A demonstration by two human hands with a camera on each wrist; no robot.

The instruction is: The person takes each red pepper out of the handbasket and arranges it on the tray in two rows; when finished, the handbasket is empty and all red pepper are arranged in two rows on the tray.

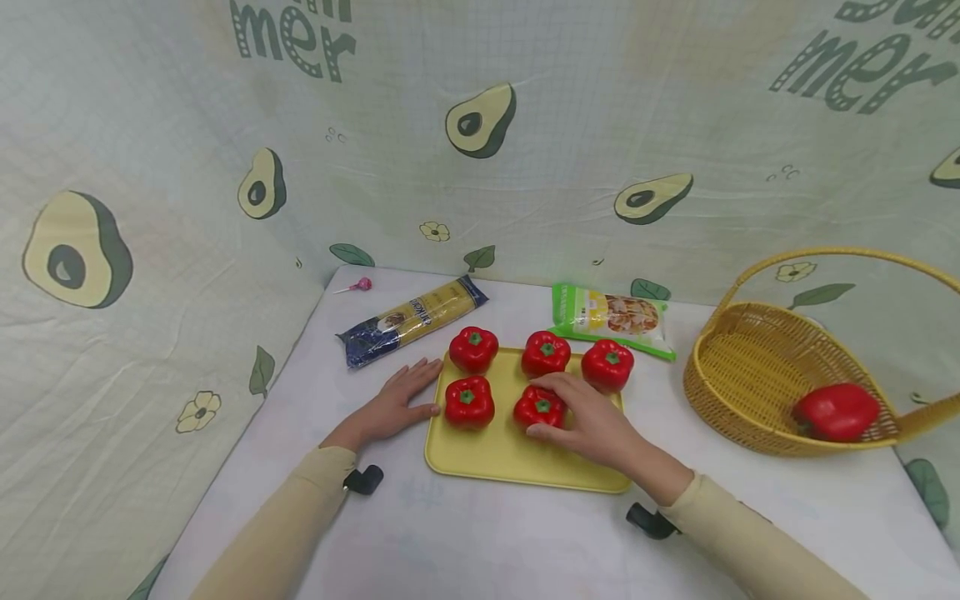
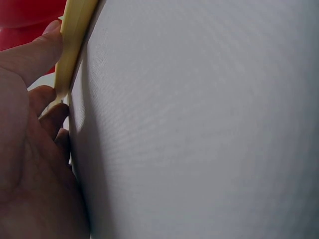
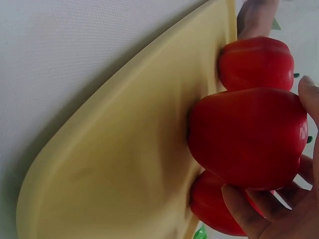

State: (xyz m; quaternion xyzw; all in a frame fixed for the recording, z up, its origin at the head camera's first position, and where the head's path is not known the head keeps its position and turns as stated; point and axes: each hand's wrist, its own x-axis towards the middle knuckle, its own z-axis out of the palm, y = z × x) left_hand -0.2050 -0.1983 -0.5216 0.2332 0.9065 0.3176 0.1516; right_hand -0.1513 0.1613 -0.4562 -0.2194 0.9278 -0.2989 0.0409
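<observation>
My right hand point(image 1: 588, 417) reaches over a yellow tray point(image 1: 525, 467) and grips a red bell pepper point(image 1: 539, 407), thumb on its near side and fingers around the far side. In the right wrist view that bell pepper point(image 3: 249, 137) stands upright on the tray. My left hand point(image 1: 396, 402) lies beside the tray's left edge with fingers extended. Its thumb point(image 2: 47, 47) touches the tray's rim in the left wrist view. Nearest to that hand on the tray is another bell pepper point(image 1: 469, 403). More bell peppers point(image 1: 474, 349) line the tray's far side.
At the right stands a yellow wicker basket point(image 1: 720, 417) with a tall handle, and a red bell pepper point(image 1: 838, 412) lies inside it. Behind the tray are a blue-and-gold pasta pack point(image 1: 412, 323) and a green-edged food bag point(image 1: 615, 318). A pink lollipop point(image 1: 363, 284) lies at the back left.
</observation>
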